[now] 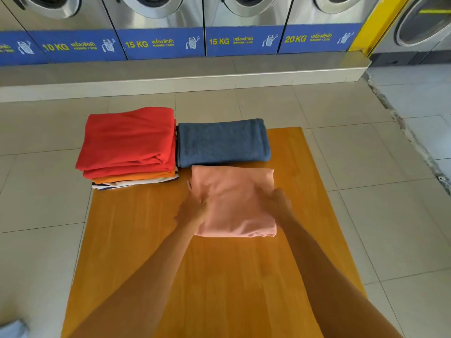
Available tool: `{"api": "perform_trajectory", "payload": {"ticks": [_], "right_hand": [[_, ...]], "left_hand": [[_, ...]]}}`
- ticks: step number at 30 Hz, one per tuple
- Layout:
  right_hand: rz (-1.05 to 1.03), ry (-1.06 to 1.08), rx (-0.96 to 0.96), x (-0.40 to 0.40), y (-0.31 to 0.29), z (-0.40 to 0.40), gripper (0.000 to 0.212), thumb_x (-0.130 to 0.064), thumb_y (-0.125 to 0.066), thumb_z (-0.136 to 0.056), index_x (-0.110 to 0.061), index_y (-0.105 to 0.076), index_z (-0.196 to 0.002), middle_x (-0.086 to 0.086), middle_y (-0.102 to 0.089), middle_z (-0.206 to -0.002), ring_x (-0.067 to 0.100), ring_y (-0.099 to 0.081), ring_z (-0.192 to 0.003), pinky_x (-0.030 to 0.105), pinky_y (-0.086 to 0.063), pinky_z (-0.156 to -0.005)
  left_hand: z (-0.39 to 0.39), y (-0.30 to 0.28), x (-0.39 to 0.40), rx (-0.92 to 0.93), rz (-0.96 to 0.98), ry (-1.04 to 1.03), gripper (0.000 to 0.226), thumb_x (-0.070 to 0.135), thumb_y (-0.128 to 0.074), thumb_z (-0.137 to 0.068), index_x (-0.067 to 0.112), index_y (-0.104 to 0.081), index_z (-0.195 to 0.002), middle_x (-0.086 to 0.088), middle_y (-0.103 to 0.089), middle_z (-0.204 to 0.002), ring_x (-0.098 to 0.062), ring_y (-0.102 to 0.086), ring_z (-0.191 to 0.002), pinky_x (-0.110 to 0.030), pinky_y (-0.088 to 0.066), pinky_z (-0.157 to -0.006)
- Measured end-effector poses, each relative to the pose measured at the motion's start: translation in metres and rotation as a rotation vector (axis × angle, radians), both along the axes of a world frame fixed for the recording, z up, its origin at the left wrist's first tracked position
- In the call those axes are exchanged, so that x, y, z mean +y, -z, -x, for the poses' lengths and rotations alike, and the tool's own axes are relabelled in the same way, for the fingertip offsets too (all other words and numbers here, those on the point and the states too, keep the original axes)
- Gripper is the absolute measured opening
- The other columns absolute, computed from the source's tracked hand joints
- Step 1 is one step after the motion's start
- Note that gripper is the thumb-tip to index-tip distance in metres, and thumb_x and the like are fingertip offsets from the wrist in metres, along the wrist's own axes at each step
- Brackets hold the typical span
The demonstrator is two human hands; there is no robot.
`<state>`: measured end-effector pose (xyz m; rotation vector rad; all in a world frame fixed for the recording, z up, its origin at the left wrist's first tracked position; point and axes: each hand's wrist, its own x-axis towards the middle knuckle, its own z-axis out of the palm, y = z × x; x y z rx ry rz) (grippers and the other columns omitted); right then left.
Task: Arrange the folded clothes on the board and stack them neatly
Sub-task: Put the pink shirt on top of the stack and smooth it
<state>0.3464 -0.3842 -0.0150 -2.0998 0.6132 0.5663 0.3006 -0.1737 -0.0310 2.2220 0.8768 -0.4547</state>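
Observation:
A folded pink garment (234, 201) lies in the middle of the wooden board (219, 276). My left hand (192, 208) grips its left edge and my right hand (280, 201) grips its right edge. Just behind it sits a folded blue cloth (222, 142) at the board's far end. At the far left corner stands a stack (129, 147) with a red garment on top, then an orange one, then white and striped pieces.
The board lies on a tiled floor (366, 167). A raised step (183, 71) carries a row of washing machines (158, 20) with blue labels across the back. A pale cloth (12, 329) shows at the bottom left corner.

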Motion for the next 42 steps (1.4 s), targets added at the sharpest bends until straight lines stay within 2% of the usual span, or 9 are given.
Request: {"api": "perform_trajectory", "payload": {"ticks": [5,7,10,15,24,31,35,39,42], "right_hand": [[-0.235,0.012,0.067,-0.012,0.010,0.017,0.079,-0.065,-0.069,-0.081,0.001,-0.062,-0.124,0.003,-0.069,-0.091,0.019,-0.068,-0.079,0.032,-0.056,-0.061],[-0.381,0.074,0.066,-0.013,0.012,0.026,0.073,-0.060,-0.076,-0.078,-0.003,-0.065,-0.122,0.003,-0.074,-0.099,0.022,-0.073,-0.086,0.034,-0.060,-0.066],[-0.538,0.119,0.071,-0.009,0.001,0.037,0.058,-0.051,-0.079,-0.079,-0.010,-0.068,-0.118,0.000,-0.079,-0.098,0.019,-0.077,-0.086,0.034,-0.062,-0.064],[-0.594,-0.004,0.073,0.009,-0.042,0.037,0.047,-0.047,-0.073,-0.086,-0.012,-0.069,-0.116,0.005,-0.080,-0.101,0.023,-0.078,-0.086,0.037,-0.063,-0.063],[-0.704,-0.232,-0.091,0.122,-0.150,-0.029,0.043,-0.048,-0.067,-0.092,-0.008,-0.073,-0.108,0.010,-0.080,-0.096,0.024,-0.078,-0.084,0.031,-0.061,-0.061],[-0.733,-0.220,-0.137,0.251,-0.179,-0.105,0.032,-0.040,-0.068,-0.094,-0.009,-0.068,-0.102,0.008,-0.077,-0.090,0.020,-0.075,-0.076,0.033,-0.062,-0.059],[-0.629,-0.156,-0.090,0.287,-0.140,-0.134,0.031,-0.037,-0.069,-0.093,-0.007,-0.064,-0.095,0.016,-0.072,-0.103,0.026,-0.068,-0.081,0.038,-0.060,-0.068],[-0.395,-0.137,0.049,0.291,-0.080,-0.123,0.053,-0.037,-0.066,-0.094,0.002,-0.057,-0.128,0.021,-0.065,-0.122,0.035,-0.064,-0.103,0.051,-0.054,-0.096],[-0.429,-0.093,0.065,0.286,-0.065,-0.122,0.051,-0.039,-0.068,-0.092,-0.005,-0.059,-0.129,0.016,-0.068,-0.118,0.035,-0.064,-0.105,0.050,-0.055,-0.090]], "left_hand": [[0.026,0.004,0.014,-0.044,0.185,-0.130,0.059,0.067,-0.026,-0.095,0.017,-0.054,-0.080,-0.007,-0.065,-0.089,-0.019,-0.058,-0.071,-0.035,-0.047,-0.064],[0.037,0.003,0.020,-0.056,0.295,-0.199,0.059,0.074,-0.025,-0.090,0.024,-0.054,-0.080,0.003,-0.059,-0.082,-0.013,-0.055,-0.072,-0.030,-0.043,-0.062],[0.052,-0.002,0.031,-0.054,0.565,-0.312,0.053,0.078,-0.033,-0.084,0.031,-0.049,-0.102,0.014,-0.056,-0.097,-0.012,-0.054,-0.091,-0.036,-0.042,-0.088],[0.070,-0.025,0.060,-0.060,0.759,-0.362,0.054,0.068,-0.048,-0.089,0.022,-0.064,-0.112,-0.003,-0.075,-0.102,-0.024,-0.070,-0.102,-0.049,-0.051,-0.098],[0.036,-0.157,0.167,-0.455,0.510,-0.347,0.056,0.076,-0.041,-0.085,0.030,-0.071,-0.098,0.011,-0.078,-0.083,-0.009,-0.075,-0.075,-0.026,-0.057,-0.053],[-0.041,-0.186,0.279,-0.590,0.396,-0.462,0.058,0.070,-0.042,-0.090,0.020,-0.068,-0.101,-0.003,-0.070,-0.107,-0.025,-0.065,-0.102,-0.049,-0.051,-0.095],[-0.077,-0.148,0.311,-0.501,0.405,-0.461,0.070,0.069,-0.042,-0.090,0.009,-0.065,-0.119,-0.011,-0.065,-0.117,-0.031,-0.060,-0.107,-0.050,-0.047,-0.100],[-0.080,-0.075,0.304,-0.227,0.303,-0.486,0.065,0.056,-0.036,-0.099,0.000,-0.060,-0.123,-0.021,-0.063,-0.120,-0.036,-0.059,-0.106,-0.045,-0.046,-0.099],[-0.084,-0.050,0.301,-0.229,0.313,-0.563,0.061,0.051,-0.035,-0.101,0.000,-0.060,-0.122,-0.020,-0.064,-0.117,-0.035,-0.060,-0.102,-0.043,-0.048,-0.092]]}}
